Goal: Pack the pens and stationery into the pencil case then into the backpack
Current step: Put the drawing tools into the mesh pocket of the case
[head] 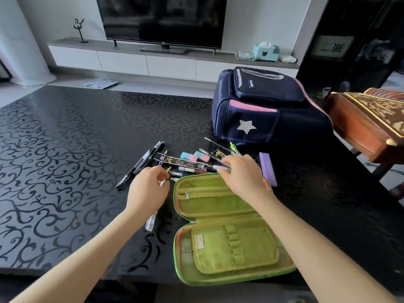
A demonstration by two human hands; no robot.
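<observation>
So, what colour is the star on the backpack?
The star is silvery white, on the navy backpack; head view.

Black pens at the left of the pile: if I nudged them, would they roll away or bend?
Probably stiff: the black pens lie straight as thin rods. Likely light, being so slim. A push may roll or slide them, since the barrels look round and the table looks glossy.

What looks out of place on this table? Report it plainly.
Nothing stands out. The loose pens and pink-and-blue erasers lie jumbled behind the open green zip pencil case; nothing looks spilled or broken.
</observation>
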